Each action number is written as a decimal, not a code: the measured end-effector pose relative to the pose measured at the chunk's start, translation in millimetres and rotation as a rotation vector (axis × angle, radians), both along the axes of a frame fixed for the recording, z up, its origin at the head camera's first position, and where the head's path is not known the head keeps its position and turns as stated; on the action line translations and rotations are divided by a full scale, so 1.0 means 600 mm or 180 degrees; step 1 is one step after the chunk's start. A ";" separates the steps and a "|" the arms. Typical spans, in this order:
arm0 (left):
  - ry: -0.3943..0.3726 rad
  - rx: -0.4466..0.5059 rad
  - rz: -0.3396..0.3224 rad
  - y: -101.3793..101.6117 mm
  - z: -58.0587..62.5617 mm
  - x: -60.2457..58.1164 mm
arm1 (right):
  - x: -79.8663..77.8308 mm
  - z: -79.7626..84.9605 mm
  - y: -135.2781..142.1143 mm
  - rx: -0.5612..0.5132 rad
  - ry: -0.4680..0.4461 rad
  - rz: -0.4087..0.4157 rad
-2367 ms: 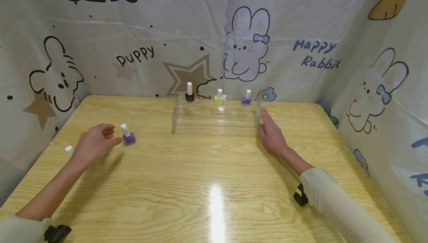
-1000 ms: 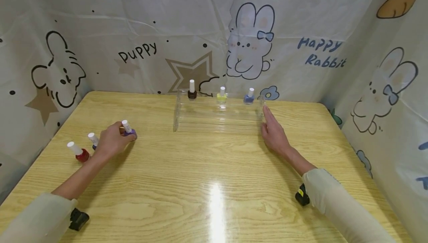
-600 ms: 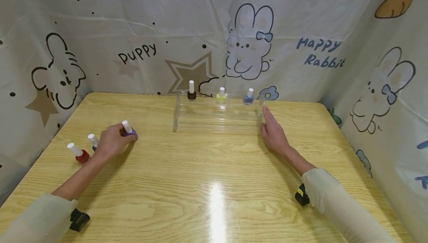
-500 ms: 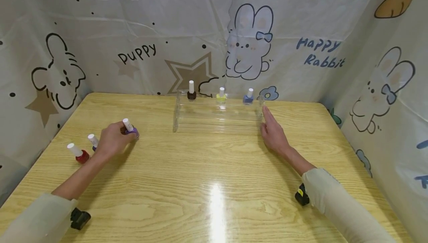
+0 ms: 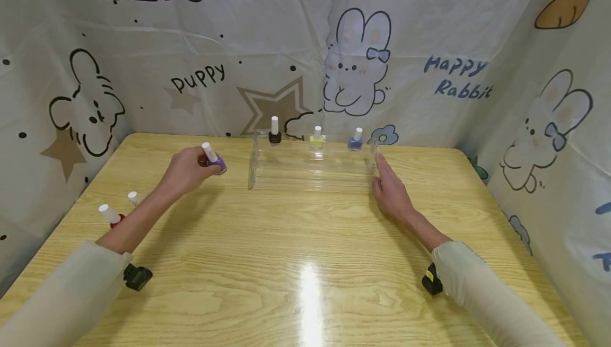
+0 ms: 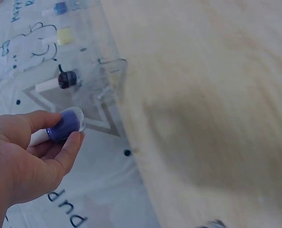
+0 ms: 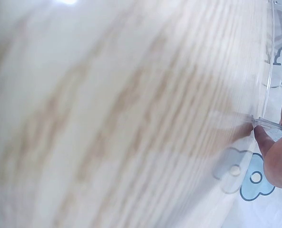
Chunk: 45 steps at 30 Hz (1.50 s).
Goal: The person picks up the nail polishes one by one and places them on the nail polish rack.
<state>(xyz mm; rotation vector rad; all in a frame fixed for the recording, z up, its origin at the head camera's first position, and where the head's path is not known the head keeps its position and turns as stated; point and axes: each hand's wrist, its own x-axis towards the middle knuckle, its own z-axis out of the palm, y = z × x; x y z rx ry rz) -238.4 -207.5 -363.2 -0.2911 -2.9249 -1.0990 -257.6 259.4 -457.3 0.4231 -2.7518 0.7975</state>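
Observation:
My left hand (image 5: 185,171) pinches a purple nail polish bottle (image 5: 217,165) with a white cap, held above the table left of the clear stepped rack (image 5: 312,181). In the left wrist view, thumb and fingertips grip the bottle's sides, and its cap points into the palm. With fingers straight, my right hand (image 5: 392,190) rests against the rack's right end; in the right wrist view the thumb touches that end panel. Dark brown (image 5: 274,137), yellow (image 5: 316,140) and blue nail polish bottles (image 5: 355,142) stand in a row along the rack's back step.
A red nail polish bottle (image 5: 116,223) stands on the wooden table (image 5: 267,262) at the left, partly behind my left forearm. Beside it shows the white cap (image 5: 133,198) of another bottle, its body hidden. Patterned cloth (image 5: 191,39) hangs behind the table and at both sides.
My left hand reached the purple bottle, took hold of it, and lifted it away from the other two bottles, right and toward the back. My right hand has stayed at the rack's end.

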 end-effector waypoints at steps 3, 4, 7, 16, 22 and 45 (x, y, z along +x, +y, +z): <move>0.0010 -0.0007 -0.0091 0.022 0.008 -0.013 | 0.000 0.001 0.001 -0.0007 0.0019 -0.0003; 0.0002 -0.0005 -0.0108 0.029 0.010 -0.018 | 0.000 0.001 0.001 -0.0016 0.0021 -0.0001; -0.0016 0.0067 -0.0184 0.050 0.014 -0.032 | -0.001 0.001 0.002 -0.0030 0.0022 0.0004; 0.0013 0.0211 -0.0379 0.110 0.017 -0.073 | -0.001 -0.004 0.001 -0.0050 0.0050 0.0007; 0.0118 0.0183 -0.0483 0.139 0.011 -0.091 | -0.001 -0.004 0.001 -0.0054 0.0054 0.0031; 0.0145 0.0302 -0.0582 0.168 -0.028 -0.122 | -0.002 -0.006 0.000 -0.0046 0.0116 0.0014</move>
